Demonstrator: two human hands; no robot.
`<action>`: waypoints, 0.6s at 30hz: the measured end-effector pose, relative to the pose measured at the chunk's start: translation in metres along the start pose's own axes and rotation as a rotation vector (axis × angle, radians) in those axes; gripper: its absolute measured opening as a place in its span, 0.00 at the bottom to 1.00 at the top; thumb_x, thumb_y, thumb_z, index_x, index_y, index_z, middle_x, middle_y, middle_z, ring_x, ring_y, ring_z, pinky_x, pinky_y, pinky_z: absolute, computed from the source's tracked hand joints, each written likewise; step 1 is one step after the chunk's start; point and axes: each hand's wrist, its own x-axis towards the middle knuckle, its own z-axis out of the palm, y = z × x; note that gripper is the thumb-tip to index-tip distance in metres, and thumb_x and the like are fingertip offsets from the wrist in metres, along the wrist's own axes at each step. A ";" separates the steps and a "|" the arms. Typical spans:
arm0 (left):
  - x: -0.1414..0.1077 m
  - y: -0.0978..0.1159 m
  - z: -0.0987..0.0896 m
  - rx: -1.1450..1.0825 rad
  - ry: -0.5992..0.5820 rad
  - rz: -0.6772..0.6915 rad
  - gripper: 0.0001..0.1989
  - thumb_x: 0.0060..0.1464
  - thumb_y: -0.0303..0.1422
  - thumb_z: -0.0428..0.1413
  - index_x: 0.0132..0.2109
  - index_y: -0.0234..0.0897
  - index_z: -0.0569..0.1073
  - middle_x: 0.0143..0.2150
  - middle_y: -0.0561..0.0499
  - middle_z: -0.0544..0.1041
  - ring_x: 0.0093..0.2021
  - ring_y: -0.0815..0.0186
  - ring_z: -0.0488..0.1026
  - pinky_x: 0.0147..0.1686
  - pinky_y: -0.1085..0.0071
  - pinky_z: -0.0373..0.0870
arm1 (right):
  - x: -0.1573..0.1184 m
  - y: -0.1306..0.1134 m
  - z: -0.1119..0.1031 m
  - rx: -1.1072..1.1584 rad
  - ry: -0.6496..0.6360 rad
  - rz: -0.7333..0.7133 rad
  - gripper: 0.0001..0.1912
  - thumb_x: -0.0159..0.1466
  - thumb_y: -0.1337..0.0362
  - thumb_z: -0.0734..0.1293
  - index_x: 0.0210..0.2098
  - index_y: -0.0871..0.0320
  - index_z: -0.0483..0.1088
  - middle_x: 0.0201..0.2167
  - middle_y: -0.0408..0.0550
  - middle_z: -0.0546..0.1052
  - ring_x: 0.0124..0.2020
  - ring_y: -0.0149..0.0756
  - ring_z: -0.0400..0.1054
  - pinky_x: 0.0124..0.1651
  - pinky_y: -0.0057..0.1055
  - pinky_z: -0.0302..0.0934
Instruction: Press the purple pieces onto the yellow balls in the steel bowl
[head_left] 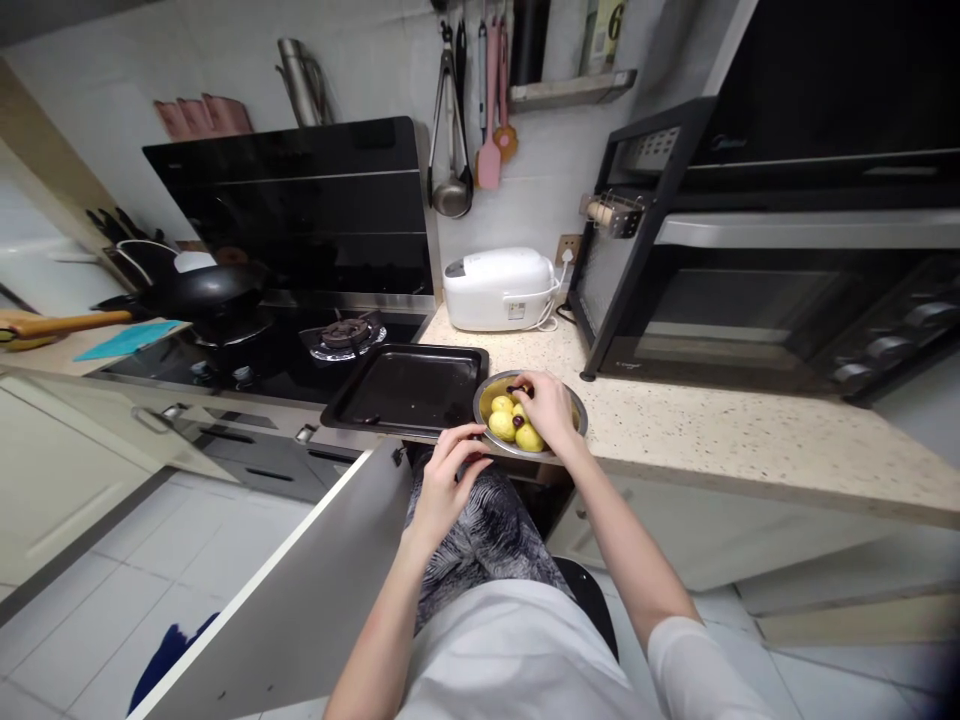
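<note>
A metal bowl (577, 415) stands at the counter's front edge with several round yellow fruits (502, 427) in it; their kind is unclear. My right hand (549, 408) reaches over the bowl's far right side, fingers bent together above the fruits. Small dark spots show at its fingertips; I cannot tell whether they are nails or something held. My left hand (448, 482) hovers by the bowl's near left rim, its fingers curved and thumb apart, with nothing visible in it. Beside the bowl on the left lies a black baking tray (409, 388).
A white appliance (501, 290) is plugged in behind the bowl. An oven (735, 310) stands to the right. The gas stove (341, 335) carries a black wok (202, 293) on the left. An open cabinet door (300, 590) juts out below the counter, left of my legs.
</note>
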 end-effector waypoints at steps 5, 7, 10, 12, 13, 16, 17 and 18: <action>-0.001 0.001 -0.002 0.004 0.006 0.009 0.04 0.66 0.27 0.58 0.45 0.39 0.77 0.55 0.42 0.78 0.55 0.57 0.76 0.53 0.60 0.76 | -0.001 0.001 0.004 -0.089 -0.020 0.004 0.04 0.60 0.70 0.71 0.32 0.55 0.76 0.36 0.51 0.80 0.43 0.47 0.70 0.52 0.44 0.60; -0.001 0.002 -0.001 -0.002 0.006 0.011 0.04 0.66 0.27 0.58 0.45 0.39 0.77 0.55 0.42 0.78 0.54 0.57 0.77 0.52 0.60 0.76 | -0.002 0.002 0.004 -0.113 -0.032 0.002 0.03 0.62 0.69 0.71 0.33 0.55 0.77 0.37 0.52 0.80 0.44 0.47 0.70 0.53 0.45 0.58; -0.002 0.002 0.001 -0.014 0.002 0.020 0.04 0.66 0.27 0.58 0.46 0.39 0.77 0.55 0.42 0.78 0.54 0.57 0.77 0.52 0.59 0.76 | -0.004 0.003 0.001 -0.142 -0.037 -0.007 0.04 0.64 0.66 0.70 0.32 0.55 0.77 0.37 0.52 0.81 0.45 0.48 0.70 0.54 0.46 0.56; -0.002 0.002 0.003 -0.019 -0.003 0.025 0.04 0.66 0.27 0.58 0.46 0.39 0.77 0.55 0.42 0.78 0.53 0.57 0.77 0.52 0.59 0.77 | -0.006 0.002 -0.002 -0.145 -0.032 -0.021 0.06 0.65 0.65 0.69 0.32 0.55 0.77 0.36 0.52 0.81 0.45 0.48 0.70 0.54 0.46 0.54; -0.002 0.002 0.003 -0.021 -0.004 0.026 0.04 0.66 0.27 0.58 0.46 0.39 0.76 0.55 0.42 0.78 0.53 0.57 0.77 0.52 0.59 0.77 | -0.007 0.002 -0.004 -0.135 -0.022 -0.030 0.06 0.66 0.66 0.68 0.32 0.55 0.77 0.36 0.51 0.82 0.45 0.48 0.70 0.54 0.46 0.54; -0.002 0.003 0.003 -0.022 -0.006 0.017 0.04 0.66 0.26 0.59 0.46 0.39 0.76 0.55 0.42 0.78 0.53 0.58 0.77 0.52 0.60 0.77 | -0.013 -0.001 -0.012 -0.070 0.037 -0.062 0.08 0.68 0.66 0.66 0.32 0.55 0.76 0.37 0.50 0.83 0.44 0.47 0.71 0.55 0.47 0.54; -0.002 0.003 0.002 -0.024 -0.006 0.011 0.04 0.66 0.26 0.59 0.46 0.39 0.76 0.55 0.42 0.78 0.53 0.58 0.77 0.52 0.60 0.77 | -0.017 -0.003 -0.015 -0.045 0.065 -0.074 0.08 0.68 0.65 0.66 0.33 0.55 0.75 0.37 0.49 0.83 0.44 0.47 0.72 0.55 0.47 0.55; -0.002 0.003 0.002 -0.029 -0.004 0.004 0.04 0.65 0.26 0.59 0.46 0.39 0.76 0.55 0.42 0.78 0.54 0.58 0.77 0.52 0.60 0.77 | -0.022 -0.005 -0.019 -0.021 0.092 -0.088 0.08 0.68 0.65 0.66 0.33 0.54 0.75 0.38 0.49 0.83 0.44 0.47 0.72 0.55 0.48 0.55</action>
